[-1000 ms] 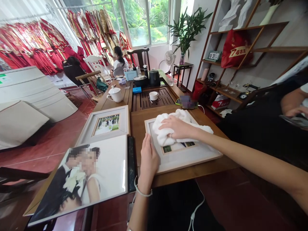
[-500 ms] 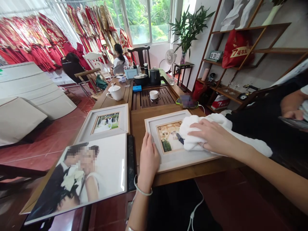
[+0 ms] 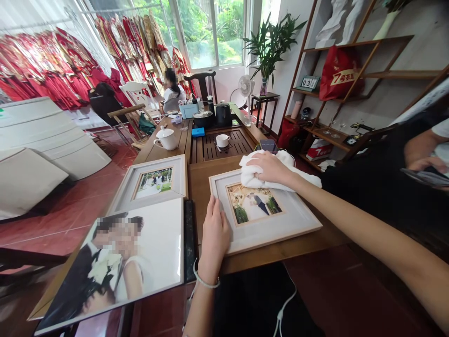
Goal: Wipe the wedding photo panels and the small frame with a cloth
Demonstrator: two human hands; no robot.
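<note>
A framed photo, its picture frame (image 3: 298, 220) pale with a wide light mat, lies on the wooden table in front of me. Against its left edge my left hand (image 3: 214, 229) holds it, fingers fairly straight and close together; the thumb is hidden. My right hand (image 3: 268, 166) presses a bunched white towel (image 3: 298, 177) onto the frame's far edge, fingers curled over the cloth. The towel's loose end trails right past the frame, under my forearm. The small couple photo (image 3: 254, 203) inside the mat shows almost entirely.
On the left lie another framed photo (image 3: 121, 192) and a large portrait panel (image 3: 161, 243) overhanging the table. Farther back stand a lidded white mug (image 3: 166, 139), a small cup (image 3: 222, 140) on a slatted tea tray, and a phone (image 3: 268, 146). A person's hand (image 3: 428, 164) holds a phone at right.
My right hand and the towel have moved left and away from me, from the photo's right side to the frame's far edge, uncovering the photo. My left hand stays at the left edge.
</note>
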